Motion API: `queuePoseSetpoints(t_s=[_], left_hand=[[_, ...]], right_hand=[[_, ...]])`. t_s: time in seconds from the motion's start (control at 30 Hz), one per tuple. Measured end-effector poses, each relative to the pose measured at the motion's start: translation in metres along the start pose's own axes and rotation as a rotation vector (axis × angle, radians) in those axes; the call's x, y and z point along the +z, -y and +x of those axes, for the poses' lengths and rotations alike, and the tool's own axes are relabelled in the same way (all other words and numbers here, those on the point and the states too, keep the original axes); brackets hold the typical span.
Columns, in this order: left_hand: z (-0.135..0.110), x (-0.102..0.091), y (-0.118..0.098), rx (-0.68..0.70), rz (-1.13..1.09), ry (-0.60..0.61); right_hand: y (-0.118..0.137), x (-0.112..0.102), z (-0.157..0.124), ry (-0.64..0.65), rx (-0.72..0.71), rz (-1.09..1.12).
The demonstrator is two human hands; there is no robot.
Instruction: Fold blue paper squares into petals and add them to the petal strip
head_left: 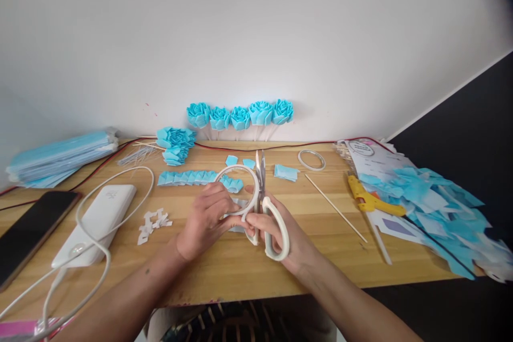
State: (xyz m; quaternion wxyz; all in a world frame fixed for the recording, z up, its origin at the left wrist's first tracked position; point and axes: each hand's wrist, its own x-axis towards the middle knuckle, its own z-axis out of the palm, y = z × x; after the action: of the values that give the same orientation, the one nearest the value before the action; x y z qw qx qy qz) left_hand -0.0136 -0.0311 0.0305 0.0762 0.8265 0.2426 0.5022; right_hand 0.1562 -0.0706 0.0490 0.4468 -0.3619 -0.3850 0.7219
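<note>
My left hand [210, 214] is closed on a roll of white tape [255, 184], which stands on edge above the table. In my right hand [298, 248] are scissors [285, 235] with white handles. Their blades point away from me, slightly apart, right beside the roll. Both hands' fingertips meet near the roll's lower edge, and whatever is pinched there is hidden. Beyond my hands lies a row of folded light-blue pieces [188, 178], with small blue pieces [231, 160] behind it. A folded blue piece [286, 172] rests to the right.
Several blue paper-like flowers [260, 113] on sticks lean against the wall; more flowers [176, 141] lie left. On the right are another tape ring [311, 160], a stick [336, 208], a yellow glue gun [372, 203] and blue scraps [428, 197]. Leftward: white scraps [152, 224], power bank [96, 224], phone [36, 235].
</note>
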Motion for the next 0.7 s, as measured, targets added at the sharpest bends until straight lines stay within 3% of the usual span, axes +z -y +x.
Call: queuePoseSetpoints(t_s=[0.3, 0.7], left_hand=[[-0.003, 0.0016, 0.0022, -0.023, -0.001, -0.018], [-0.0022, 0.0018, -0.0061, -0.17, -0.105, 0.131]], right_hand=[[0.0033, -0.002, -0.0007, 0.02, 0.026, 0.02], [0.0014, -0.0022, -0.0005, 0.013, 0.026, 0.082]])
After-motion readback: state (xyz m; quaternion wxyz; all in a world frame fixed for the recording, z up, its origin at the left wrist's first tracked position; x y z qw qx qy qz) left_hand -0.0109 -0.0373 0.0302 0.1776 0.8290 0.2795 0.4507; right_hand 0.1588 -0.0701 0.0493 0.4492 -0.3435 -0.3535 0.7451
